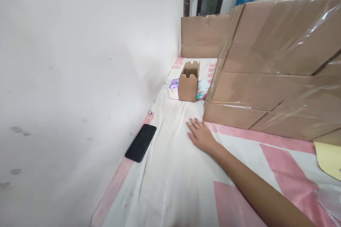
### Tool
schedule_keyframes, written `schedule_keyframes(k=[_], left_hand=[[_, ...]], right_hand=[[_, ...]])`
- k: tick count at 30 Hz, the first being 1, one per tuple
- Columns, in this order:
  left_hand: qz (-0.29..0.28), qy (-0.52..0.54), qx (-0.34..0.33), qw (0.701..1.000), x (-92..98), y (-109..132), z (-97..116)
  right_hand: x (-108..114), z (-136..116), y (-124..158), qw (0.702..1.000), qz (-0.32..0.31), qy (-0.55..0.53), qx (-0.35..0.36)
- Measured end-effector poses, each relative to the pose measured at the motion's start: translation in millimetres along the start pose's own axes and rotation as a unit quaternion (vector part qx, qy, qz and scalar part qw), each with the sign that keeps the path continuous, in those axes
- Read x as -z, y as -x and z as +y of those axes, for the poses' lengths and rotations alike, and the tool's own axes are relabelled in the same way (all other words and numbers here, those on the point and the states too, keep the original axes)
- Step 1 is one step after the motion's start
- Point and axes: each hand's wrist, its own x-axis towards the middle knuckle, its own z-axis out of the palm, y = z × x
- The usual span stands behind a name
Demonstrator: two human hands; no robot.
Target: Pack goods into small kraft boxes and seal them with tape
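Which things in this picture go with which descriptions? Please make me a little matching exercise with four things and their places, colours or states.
Things:
1. right hand
2. phone
3. small cardboard box
4. yellow sheet

Descriptions:
A. brown, open at the top
B. at the right edge of the picture
C. palm down over the cloth, grasping nothing
D. black, lying beside the white wall

Right pairs: 1-C, 2-D, 3-A, 4-B

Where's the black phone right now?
In the head view, the black phone lies left of centre on the patterned cloth, beside the white wall and left of the right hand.
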Motion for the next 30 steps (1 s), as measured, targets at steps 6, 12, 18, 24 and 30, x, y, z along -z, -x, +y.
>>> schedule_keyframes(k=[6,12,18,24,30], left_hand=[[-0.158,-0.058,0.122,0.978,113.8,148.2,-61.2],[-0.182,-0.043,0.116,0.975,187.7,211.2,-59.4],[0.072,0.089,0.028,0.993,105.8,76.9,-53.5],[0.124,0.047,-0.022,0.991,45.6,-56.0,-98.1],[0.125,0.016,-0.106,0.986,27.3,-130.6,-143.8]], right_hand=[[-2.0,1.0,-1.0,1.000,-0.009,-0.007,0.004],[4.4,-4.8,0.9,1.000,-0.016,-0.012,-0.009],[10.1,-10.9,3.1,1.000,-0.021,0.005,-0.015],[6.8,-10.3,1.6,1.000,-0.006,0.018,-0.015],[-6.6,-4.5,4.7,1.000,0.024,-0.004,-0.013]])
